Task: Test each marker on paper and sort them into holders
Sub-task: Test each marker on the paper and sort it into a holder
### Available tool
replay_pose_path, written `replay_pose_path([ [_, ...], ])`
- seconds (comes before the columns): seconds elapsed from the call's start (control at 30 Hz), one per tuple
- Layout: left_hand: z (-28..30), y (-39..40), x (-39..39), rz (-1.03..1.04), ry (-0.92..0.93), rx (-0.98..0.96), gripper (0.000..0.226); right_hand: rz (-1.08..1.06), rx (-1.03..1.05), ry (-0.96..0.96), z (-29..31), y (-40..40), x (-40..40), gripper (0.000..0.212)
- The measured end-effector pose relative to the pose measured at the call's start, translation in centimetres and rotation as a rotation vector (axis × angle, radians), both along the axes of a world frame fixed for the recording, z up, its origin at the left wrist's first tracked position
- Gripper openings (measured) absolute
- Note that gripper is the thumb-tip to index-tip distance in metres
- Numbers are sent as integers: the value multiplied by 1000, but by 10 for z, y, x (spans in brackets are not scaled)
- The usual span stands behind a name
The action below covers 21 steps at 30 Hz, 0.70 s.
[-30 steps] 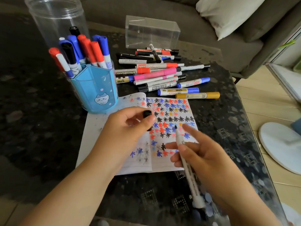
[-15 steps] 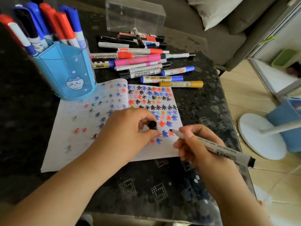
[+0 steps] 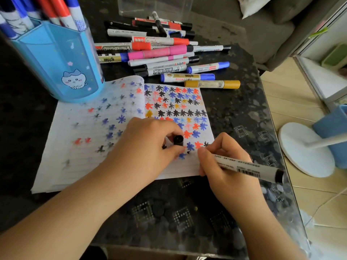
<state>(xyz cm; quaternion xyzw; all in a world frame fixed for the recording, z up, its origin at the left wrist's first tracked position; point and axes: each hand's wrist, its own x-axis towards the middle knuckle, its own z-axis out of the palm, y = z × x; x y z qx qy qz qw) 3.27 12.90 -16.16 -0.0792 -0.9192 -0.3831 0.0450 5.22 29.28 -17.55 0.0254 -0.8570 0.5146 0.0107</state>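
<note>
Two bare hands work over the lined white notebook page point(image 3: 90, 147), which lies open on the dark speckled stone table point(image 3: 234, 113) and is covered in small black, blue, red and orange star marks. The right hand point(image 3: 223, 166) curls its fingers round a white-barrelled marker with a black end point(image 3: 247, 167), holding it slanted so the barrel runs off to the right; its tip points at the near right part of the page, though the fingers hide whether it touches. The left hand point(image 3: 146, 147) rests on the page just left of it, thumb and forefinger pinching the small black marker cap point(image 3: 178, 140). At the far left, a light blue plastic pen holder with a cartoon cat point(image 3: 62, 66) stands on the page's far corner, with red and blue capped markers upright in it. Beyond the page, a loose pile of mixed markers point(image 3: 161, 51) lies on the table, a yellow-capped marker point(image 3: 212, 84) nearest. Further back is a clear plastic box point(image 3: 155, 6).
</note>
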Motion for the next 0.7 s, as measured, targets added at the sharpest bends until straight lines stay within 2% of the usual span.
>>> replay_pose_path([
  [0.17, 2, 0, 1, -1, -24, 19, 22, 7, 51, 43, 0, 3, 0, 25],
  [0.57, 3, 0, 2, 10, -48, 23, 24, 22, -7, 4, -1, 1, 1, 24],
  [0.7, 2, 0, 2, 16, -43, 36, 24, 8, 30, 21, -3, 1, 0, 24],
])
